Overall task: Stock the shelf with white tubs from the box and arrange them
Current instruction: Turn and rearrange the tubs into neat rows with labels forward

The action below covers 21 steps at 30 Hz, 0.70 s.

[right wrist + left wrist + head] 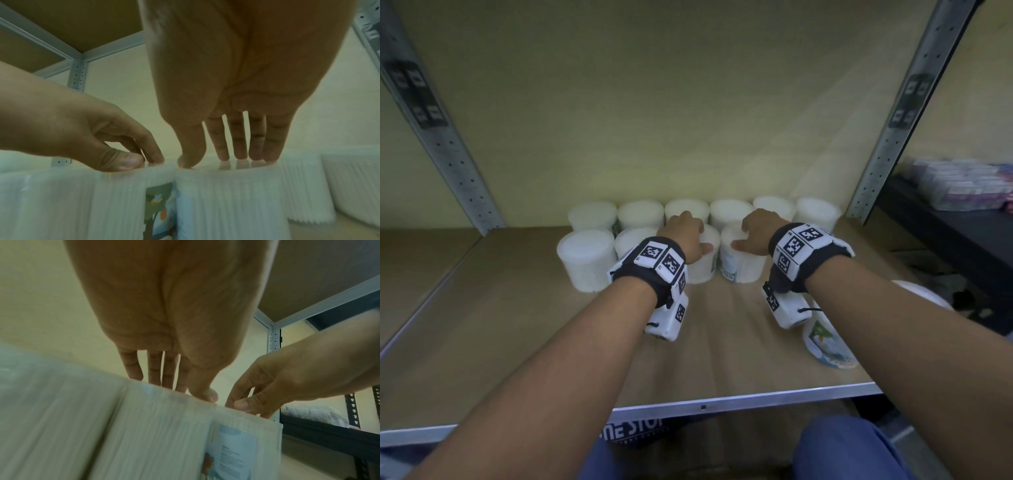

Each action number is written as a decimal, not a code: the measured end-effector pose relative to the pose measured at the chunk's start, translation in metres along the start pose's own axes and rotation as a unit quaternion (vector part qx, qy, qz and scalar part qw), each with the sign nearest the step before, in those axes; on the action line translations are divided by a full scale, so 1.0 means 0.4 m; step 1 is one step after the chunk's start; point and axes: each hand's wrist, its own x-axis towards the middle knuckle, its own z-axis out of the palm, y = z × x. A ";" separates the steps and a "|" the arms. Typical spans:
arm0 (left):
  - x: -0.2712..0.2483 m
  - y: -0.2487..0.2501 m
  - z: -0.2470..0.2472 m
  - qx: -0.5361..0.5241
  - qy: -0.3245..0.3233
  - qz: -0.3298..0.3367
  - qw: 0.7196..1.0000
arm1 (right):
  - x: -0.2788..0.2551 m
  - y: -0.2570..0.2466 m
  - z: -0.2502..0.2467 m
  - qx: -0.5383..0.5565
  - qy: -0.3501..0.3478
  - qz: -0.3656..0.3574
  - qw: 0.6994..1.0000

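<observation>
White ribbed tubs stand in two rows at the back of the wooden shelf [517, 325]. My left hand [685, 236] rests with straight fingers on the lid of a front-row tub [703, 270]. My right hand [760, 236] presses its fingertips on the lid of the neighbouring tub [743, 267], which shows a blue label. In the left wrist view my left hand [185, 389] touches the tub's top edge [164, 434]. In the right wrist view the fingertips [240, 155] of my right hand sit on the lid [226, 203]. The two tubs stand side by side and touch.
Another tub [828, 342] with a picture label lies on its side near the shelf's front right. Grey metal uprights [448, 154] [887, 144] frame the bay. A dark shelf with packages [962, 188] stands to the right. A printed box [633, 431] sits below the shelf edge.
</observation>
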 end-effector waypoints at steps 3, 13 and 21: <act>-0.001 0.000 0.001 -0.001 0.003 0.000 1.000 | -0.001 -0.001 -0.004 -0.002 -0.001 -0.002 1.000; -0.005 0.004 0.005 0.005 0.006 -0.002 1.000 | -0.014 0.006 -0.034 0.015 -0.063 -0.023 0.998; -0.008 0.005 0.007 0.008 0.005 -0.004 1.000 | 0.006 -0.001 -0.020 0.010 -0.020 0.027 0.999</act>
